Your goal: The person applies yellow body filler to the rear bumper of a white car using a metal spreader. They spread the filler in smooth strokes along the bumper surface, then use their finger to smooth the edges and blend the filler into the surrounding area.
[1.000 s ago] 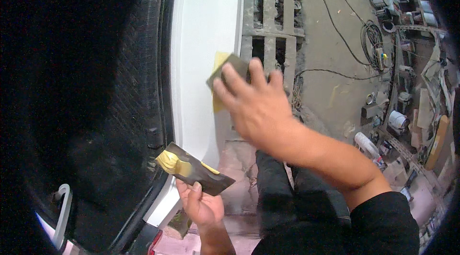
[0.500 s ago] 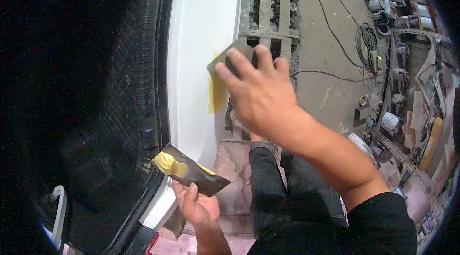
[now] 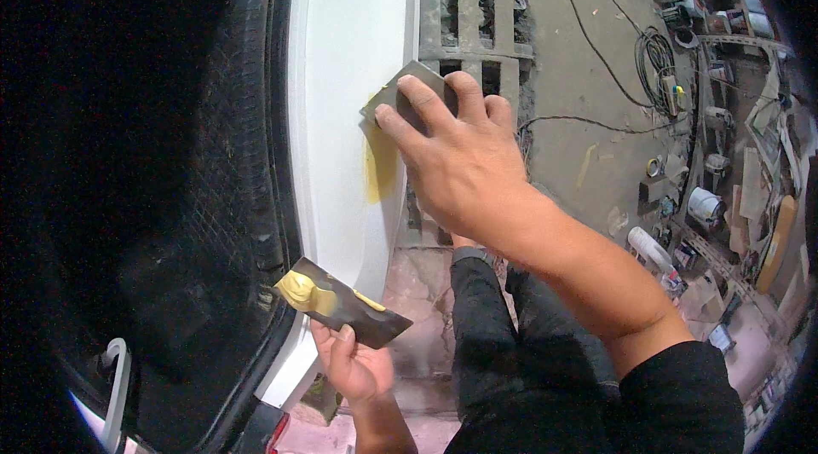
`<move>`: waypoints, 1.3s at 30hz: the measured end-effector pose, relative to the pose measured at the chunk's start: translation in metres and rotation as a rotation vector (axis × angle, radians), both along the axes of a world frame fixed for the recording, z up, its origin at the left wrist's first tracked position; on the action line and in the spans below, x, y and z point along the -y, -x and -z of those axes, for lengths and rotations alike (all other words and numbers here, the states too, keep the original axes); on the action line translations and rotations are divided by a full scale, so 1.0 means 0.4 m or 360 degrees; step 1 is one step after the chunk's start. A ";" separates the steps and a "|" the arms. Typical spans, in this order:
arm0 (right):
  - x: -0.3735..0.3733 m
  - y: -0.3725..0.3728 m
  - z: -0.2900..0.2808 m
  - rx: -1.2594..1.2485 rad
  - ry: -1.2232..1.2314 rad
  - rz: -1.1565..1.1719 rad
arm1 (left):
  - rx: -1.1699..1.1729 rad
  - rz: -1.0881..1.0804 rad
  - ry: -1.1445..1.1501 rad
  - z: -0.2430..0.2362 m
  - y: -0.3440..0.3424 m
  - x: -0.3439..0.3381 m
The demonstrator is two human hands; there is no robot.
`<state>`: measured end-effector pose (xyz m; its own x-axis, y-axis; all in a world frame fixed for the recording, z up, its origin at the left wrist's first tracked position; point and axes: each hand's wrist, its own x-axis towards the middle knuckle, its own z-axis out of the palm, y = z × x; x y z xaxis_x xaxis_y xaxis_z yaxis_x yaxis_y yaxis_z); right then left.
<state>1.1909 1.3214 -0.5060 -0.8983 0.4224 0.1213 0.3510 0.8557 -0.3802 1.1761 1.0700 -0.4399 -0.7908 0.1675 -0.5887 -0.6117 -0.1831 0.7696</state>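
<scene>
My right hand [image 3: 460,156] grips a dark, flat spreader [image 3: 409,70] against the white painted panel [image 3: 345,19], its fingers spread over the blade. Just below that blade, a thin patch of yellow filler [image 3: 378,173] lies on the panel's right side. Lower left, my left hand [image 3: 358,369] holds a second dark rectangular plate [image 3: 375,319] from underneath, carrying a lump of yellow filler [image 3: 300,288] at its left end and a thin streak along its upper edge.
Left of the panel is a dark vehicle interior with a textured mat [image 3: 230,156]. To the right are slatted supports [image 3: 469,11] over gaps, a concrete floor [image 3: 579,70] with coiled cables [image 3: 654,62], and many cans [image 3: 705,202] among scattered boards. My legs show below.
My right hand and its spreader have moved up and slightly left along the panel, uncovering more of the yellow patch. The left hand and its plate have stayed nearly in place.
</scene>
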 end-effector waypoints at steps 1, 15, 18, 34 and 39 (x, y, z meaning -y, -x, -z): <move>0.012 0.002 0.002 0.0161 0.0051 -0.0082 | -0.0014 0.0008 -0.0009 -0.003 -0.001 -0.001; -0.027 0.026 0.044 0.0004 0.0253 0.0182 | -0.0021 -0.0028 0.0061 -0.010 0.001 -0.001; 0.011 0.033 0.035 0.0084 0.0360 0.0163 | -0.0016 0.0011 0.0026 -0.013 0.003 0.004; 0.207 -0.140 -0.019 0.0214 0.0660 -0.0049 | -0.0057 0.0055 -0.0026 -0.023 -0.003 0.004; 0.026 -0.014 0.026 0.0045 0.0361 0.0253 | -0.0035 0.0087 -0.0071 -0.024 -0.004 0.009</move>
